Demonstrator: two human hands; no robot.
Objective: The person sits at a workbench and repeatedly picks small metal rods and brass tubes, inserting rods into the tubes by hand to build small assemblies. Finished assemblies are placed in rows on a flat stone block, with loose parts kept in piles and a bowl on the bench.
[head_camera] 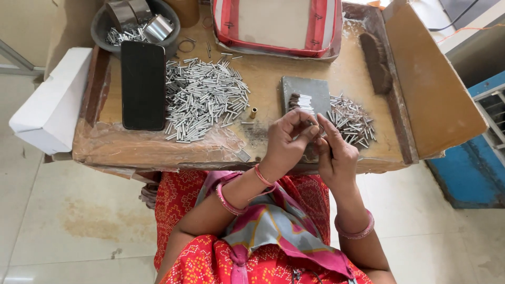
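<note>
Centrally, left hand [286,139] and right hand [332,150] pinching small tube, white box [50,105] far left

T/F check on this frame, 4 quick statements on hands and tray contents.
1. Both hands, left hand and right hand, meet over the tray's near edge. True.
2. The black phone lies right of the big pile of metal tubes. False: it lies left of it.
3. A smaller tube pile sits beside the grey block. True.
4. The dark bowl is empty. False: it holds tubes and metal rings.
</note>
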